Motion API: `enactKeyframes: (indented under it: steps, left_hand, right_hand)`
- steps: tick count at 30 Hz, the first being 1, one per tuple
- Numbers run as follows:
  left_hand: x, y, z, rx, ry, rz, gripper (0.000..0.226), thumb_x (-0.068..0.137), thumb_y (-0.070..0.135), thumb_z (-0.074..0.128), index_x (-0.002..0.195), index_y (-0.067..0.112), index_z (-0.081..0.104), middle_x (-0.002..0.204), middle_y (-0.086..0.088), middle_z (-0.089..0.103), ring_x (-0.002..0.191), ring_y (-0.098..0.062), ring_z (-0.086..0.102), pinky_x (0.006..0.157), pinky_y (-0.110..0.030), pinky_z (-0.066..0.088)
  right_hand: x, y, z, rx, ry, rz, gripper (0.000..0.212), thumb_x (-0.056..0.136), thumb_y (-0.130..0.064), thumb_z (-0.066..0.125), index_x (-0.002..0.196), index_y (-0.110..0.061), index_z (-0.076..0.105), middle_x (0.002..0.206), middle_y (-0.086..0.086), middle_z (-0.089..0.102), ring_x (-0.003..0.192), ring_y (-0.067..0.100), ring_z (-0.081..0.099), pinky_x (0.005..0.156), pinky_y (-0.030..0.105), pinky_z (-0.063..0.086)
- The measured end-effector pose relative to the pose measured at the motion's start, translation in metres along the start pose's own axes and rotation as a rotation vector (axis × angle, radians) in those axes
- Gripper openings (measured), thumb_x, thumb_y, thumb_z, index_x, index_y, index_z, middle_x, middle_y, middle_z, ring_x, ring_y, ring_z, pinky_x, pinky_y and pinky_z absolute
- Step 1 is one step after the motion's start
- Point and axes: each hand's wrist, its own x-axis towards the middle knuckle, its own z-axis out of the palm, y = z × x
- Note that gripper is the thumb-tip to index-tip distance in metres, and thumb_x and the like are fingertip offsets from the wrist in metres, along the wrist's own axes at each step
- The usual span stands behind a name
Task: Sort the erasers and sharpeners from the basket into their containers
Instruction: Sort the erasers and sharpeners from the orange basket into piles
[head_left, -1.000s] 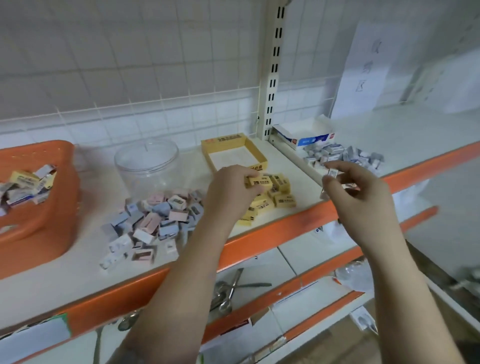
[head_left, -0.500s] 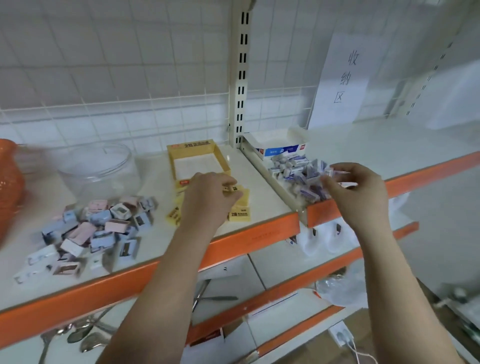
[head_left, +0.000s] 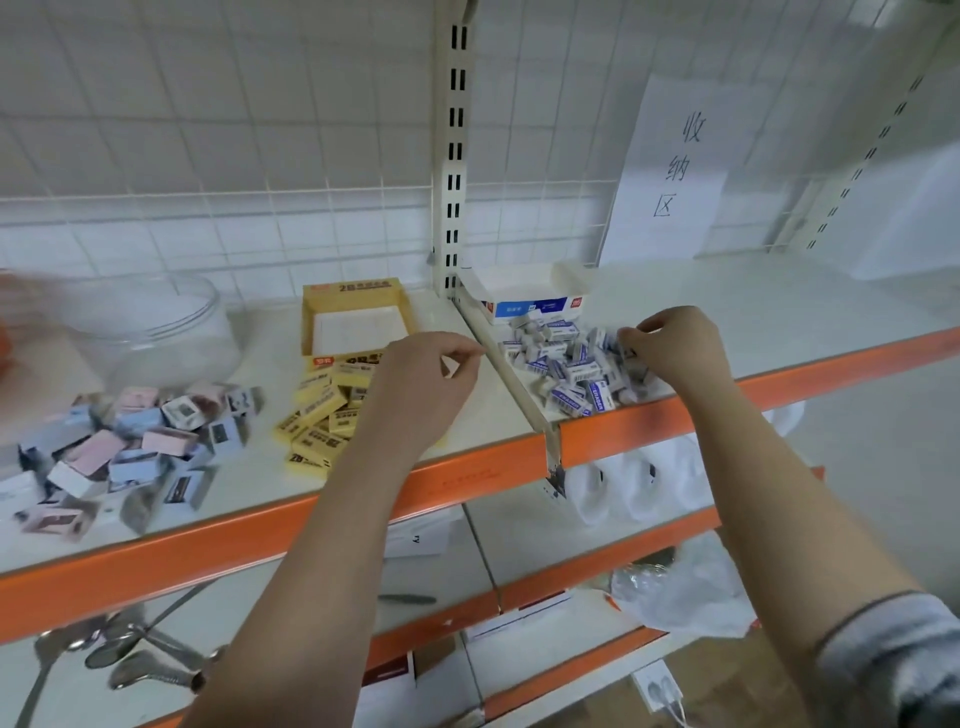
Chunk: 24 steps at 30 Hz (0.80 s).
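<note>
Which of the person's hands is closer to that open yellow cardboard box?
The left hand is nearer, just right of and in front of the yellow cardboard box. The right hand is farther right, over the blue-and-white erasers.

the orange basket (head_left: 4, 332) is nearly all cut off by the left edge and smeared. the right hand (head_left: 675, 348) hides its own fingertips among the blue-and-white erasers (head_left: 566, 369), so any grip is unclear. the left hand (head_left: 421, 384) covers part of the yellow erasers (head_left: 322, 410).
</note>
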Motion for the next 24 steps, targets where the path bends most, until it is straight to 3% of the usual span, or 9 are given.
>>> enactKeyframes:
  steps: [4,9,13,16,20,24]
  left_hand:
    - [0.002,-0.010,-0.019,-0.031,0.004,-0.060,0.017,0.090,0.021,0.059,0.100,0.025,0.072,0.088,0.015,0.063,0.075,-0.003,0.056,0.072,-0.017,0.045]
    - [0.006,-0.035,-0.076,-0.083,0.086,-0.090,0.014,0.090,0.023,0.059,0.095,0.030,0.071,0.076,0.023,0.056,0.060,0.000,0.051,0.055,-0.012,0.041]
    - [0.006,-0.082,-0.144,0.001,0.152,-0.065,0.015,0.089,0.020,0.060,0.094,0.024,0.073,0.079,0.019,0.062,0.064,0.002,0.053,0.059,-0.007,0.038]
    - [0.001,-0.127,-0.204,0.075,0.162,-0.064,0.014,0.088,0.017,0.061,0.095,0.018,0.073,0.088,0.008,0.066,0.075,-0.004,0.056,0.069,-0.014,0.037]
    - [-0.012,-0.181,-0.284,0.165,0.172,-0.061,0.016,0.087,0.013,0.060,0.095,0.014,0.074,0.085,0.007,0.064,0.082,-0.008,0.057,0.068,-0.013,0.035]
    - [-0.031,-0.222,-0.350,0.225,0.145,-0.072,0.017,0.086,0.011,0.060,0.096,0.014,0.074,0.083,0.005,0.064,0.079,-0.006,0.054,0.063,-0.003,0.034]
  right_hand:
    - [-0.012,-0.012,-0.001,-0.007,0.082,0.000,0.027,0.083,-0.022,0.058,0.094,0.000,0.070,0.083,0.024,0.068,0.077,0.037,0.064,0.070,0.034,0.052]
    - [-0.044,-0.062,0.009,0.080,0.180,-0.100,0.021,0.087,-0.027,0.057,0.097,-0.014,0.069,0.091,0.008,0.070,0.083,0.027,0.063,0.071,0.027,0.047]
    - [-0.097,-0.123,0.039,0.190,0.193,-0.178,0.018,0.087,-0.022,0.055,0.087,-0.011,0.069,0.085,0.008,0.069,0.072,0.018,0.056,0.062,0.022,0.037]
    - [-0.154,-0.176,0.082,0.354,0.109,-0.264,0.020,0.086,-0.016,0.057,0.078,-0.001,0.068,0.078,0.017,0.067,0.066,0.017,0.054,0.055,0.021,0.036]
    - [-0.228,-0.248,0.149,0.517,-0.021,-0.309,0.018,0.086,-0.016,0.060,0.070,-0.017,0.069,0.072,0.008,0.069,0.054,0.005,0.052,0.052,0.017,0.038]
    - [-0.274,-0.307,0.189,0.566,-0.059,-0.293,0.016,0.087,-0.019,0.062,0.072,-0.023,0.068,0.076,0.000,0.071,0.058,0.002,0.054,0.058,0.021,0.041]
